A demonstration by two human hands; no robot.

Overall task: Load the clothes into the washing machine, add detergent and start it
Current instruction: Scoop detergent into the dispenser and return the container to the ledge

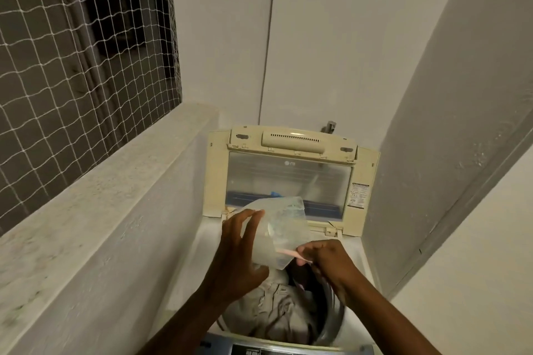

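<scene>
A top-loading washing machine (353,251) stands in front of me with its cream lid (291,173) raised upright. Grey and beige clothes (277,308) fill the drum. My left hand (239,253) grips a translucent plastic container (281,228) tilted over the drum opening. My right hand (326,262) pinches a small pink scoop (288,252) whose end is inside the container. Whether detergent is in the scoop is not visible.
The machine's control panel (259,350) shows at the bottom edge. A concrete ledge (101,196) runs along the left under a netted window (72,52). White walls close in behind and on the right, and a tap (328,126) sits behind the lid.
</scene>
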